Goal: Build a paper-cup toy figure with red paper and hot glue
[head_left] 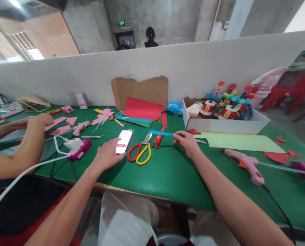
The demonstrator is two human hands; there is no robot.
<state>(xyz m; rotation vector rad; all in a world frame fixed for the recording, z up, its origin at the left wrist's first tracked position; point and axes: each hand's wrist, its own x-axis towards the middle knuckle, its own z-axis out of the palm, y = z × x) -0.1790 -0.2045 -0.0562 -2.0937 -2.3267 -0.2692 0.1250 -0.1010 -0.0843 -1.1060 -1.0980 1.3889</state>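
My left hand (106, 153) grips a smartphone (124, 140) with a lit white screen, fingers at its left side and thumb near the bottom edge. Between the fingertips of my right hand (185, 140) is one end of a narrow blue paper strip (161, 133), which points left. Scissors with one red and one yellow handle (143, 152) lie between my hands, blades partly under or beside the strip's far end. Just right of them rests a small red wrapped item (158, 139), its kind unclear. A dark green strip (175, 121) lies behind my right hand.
A white box (226, 127) holds paper-cup figures. Right lie a pale green sheet (240, 141) and a pink glue gun (247, 164) with its cable. Coloured paper (143, 109) leans on cardboard (140, 89). A purple power strip (80, 150) and a co-worker's arm (26, 143) are left.
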